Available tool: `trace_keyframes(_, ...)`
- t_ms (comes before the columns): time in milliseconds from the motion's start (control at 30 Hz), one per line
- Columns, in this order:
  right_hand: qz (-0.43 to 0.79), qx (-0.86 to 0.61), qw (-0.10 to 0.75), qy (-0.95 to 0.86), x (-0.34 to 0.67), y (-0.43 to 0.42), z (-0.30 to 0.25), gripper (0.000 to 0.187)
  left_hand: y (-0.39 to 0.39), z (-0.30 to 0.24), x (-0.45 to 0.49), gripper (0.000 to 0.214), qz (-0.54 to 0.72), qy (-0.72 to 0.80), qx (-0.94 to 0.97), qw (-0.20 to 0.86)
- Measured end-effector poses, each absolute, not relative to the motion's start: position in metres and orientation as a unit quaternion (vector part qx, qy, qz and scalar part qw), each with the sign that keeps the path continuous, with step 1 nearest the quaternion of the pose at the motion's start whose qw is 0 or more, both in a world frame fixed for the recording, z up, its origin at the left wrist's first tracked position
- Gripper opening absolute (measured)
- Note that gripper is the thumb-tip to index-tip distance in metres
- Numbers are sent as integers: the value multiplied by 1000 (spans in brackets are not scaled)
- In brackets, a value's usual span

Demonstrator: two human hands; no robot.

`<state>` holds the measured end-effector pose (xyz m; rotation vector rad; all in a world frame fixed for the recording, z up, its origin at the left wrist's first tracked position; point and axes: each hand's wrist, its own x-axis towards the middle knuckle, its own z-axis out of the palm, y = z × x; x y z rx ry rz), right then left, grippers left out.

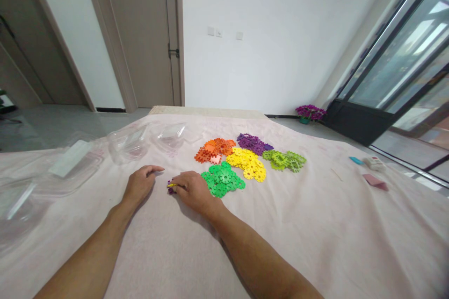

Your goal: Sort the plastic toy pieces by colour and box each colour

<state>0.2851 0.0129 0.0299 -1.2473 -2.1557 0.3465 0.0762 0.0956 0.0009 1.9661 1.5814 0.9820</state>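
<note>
My right hand [192,189] is closed in a pinch on a yellow snowflake disc [171,185], seen nearly edge-on. Small purple disc parts [170,190] show beside the yellow one at the fingertips; whether they are joined cannot be made out. My left hand [140,181] rests on the cloth to the left, fingers stretched toward the right hand and holding nothing. Close to the right hand lies a pile of green discs [224,178]. Behind it are piles of yellow discs [247,162], orange-red pieces [214,149], purple pieces [253,143] and light green pieces [285,160].
Several clear plastic containers [73,161] stand along the left side of the pink tablecloth [301,243]. Toward the right edge lie a blue item [356,160], a small whitish box [374,163] and a folded pink piece [375,182]. A thin stick [337,175] lies nearer the middle.
</note>
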Motion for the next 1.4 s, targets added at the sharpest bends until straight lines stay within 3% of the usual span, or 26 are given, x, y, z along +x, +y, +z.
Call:
trace_keyframes(267,104,-623,401,-664,332,31,54,30,94,3,78,39,354,583,695,226)
trace_keyframes(700,-42,-815,320,-481,455,25,75,40,95,1,77,38,350,575,704,227)
trace_keyframes(800,-36,-790,346,-505,448,28,76,39,95,2,78,37,350,575,706,223)
trace_keyframes(967,79,-666,356,-651,395,34,74,27,93,4,79,38,352,573,705,224)
trace_keyframes(1033,100,-593,332,-726,369,32,68,22,92,5,80,39,353,573,705,226)
trace_keyframes(1233,84,-477,216,-848,318,21,49,52,93,5,79,38,349,572,709,222)
trace_keyframes(1400,53,-467,167,-867,311,20,41,34,94,4,78,38,351,569,713,213)
